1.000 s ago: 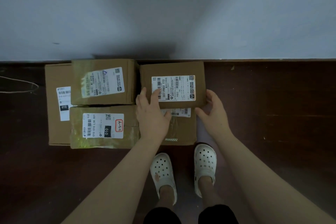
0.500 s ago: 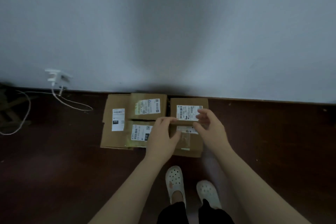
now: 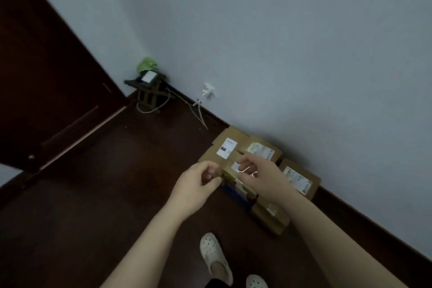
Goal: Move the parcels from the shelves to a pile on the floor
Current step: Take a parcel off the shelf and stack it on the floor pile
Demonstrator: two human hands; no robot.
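My two pale clogs (image 3: 216,256) stand at the bottom of the frame on a dark wooden floor (image 3: 93,194). My bare forearms rise from the lower edge toward the middle. My left hand (image 3: 195,186) and right hand (image 3: 264,176) hover side by side, fingers (image 3: 245,162) loosely curled. The view is blurred, but I make out nothing held in either.

Just beyond them, right of centre, the parcels (image 3: 299,179) lie heaped on the floor against a pale wall (image 3: 280,54). They are brown cardboard boxes with white labels, some wrapped in glossy tape. I judge them stiff and fairly light, and slick where taped. They are best gripped on bare card, by opposite side faces or under the bottom edges.

Farther off, upper left of centre, stands a small dark stool (image 3: 146,87) with cables. A dark door (image 3: 46,77) fills the left.
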